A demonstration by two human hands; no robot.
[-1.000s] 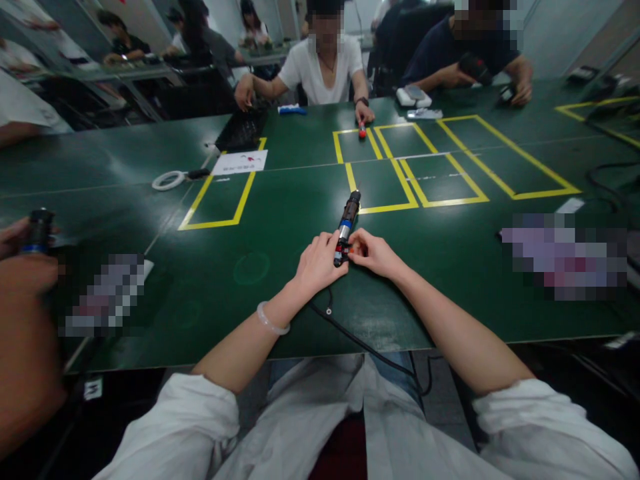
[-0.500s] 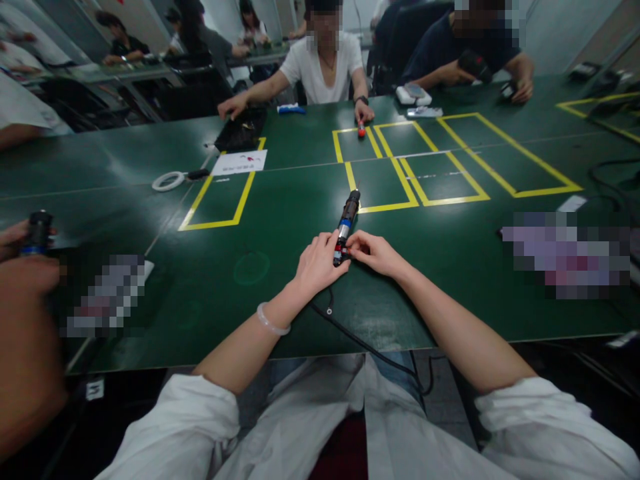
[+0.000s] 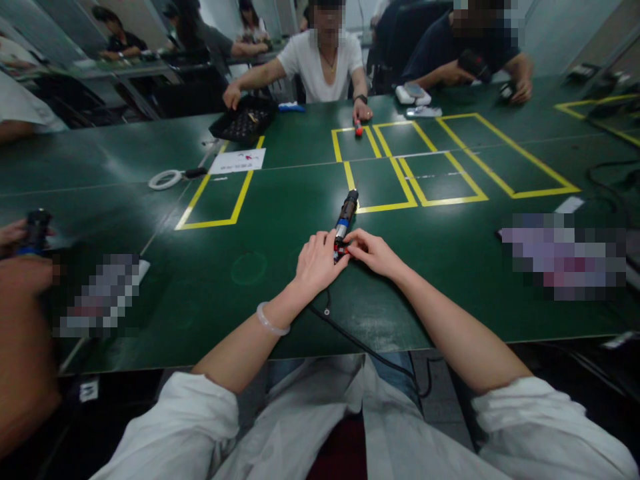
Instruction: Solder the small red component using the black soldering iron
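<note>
A slim cylindrical power tool [image 3: 347,212] lies on the green table, its thin tip pointing away from me. It has black, blue and silver bands. My left hand [image 3: 317,260] is closed over its rear end, thumb at the near side. The fingers of my right hand [image 3: 374,253] are pinched together at the tool's rear right side, beside small red parts [image 3: 342,251]. What exactly those fingertips hold is too small to make out. A black cable [image 3: 357,340] with a small ring terminal [image 3: 327,311] runs from beneath my left hand over the table's near edge.
Yellow tape frames [image 3: 385,209] mark the table. Across it, a co-worker's hand [image 3: 363,110] touches a red-tipped item [image 3: 359,129]; the other is at a black tray [image 3: 245,119]. A white tape roll [image 3: 165,179] lies left. Blurred-out flat items [image 3: 565,257] lie both sides.
The co-worker opposite has tilted or shifted the black tray, so its inside shows more. My hands stay at the tool's rear, with slightly more red showing by my right fingertips.
</note>
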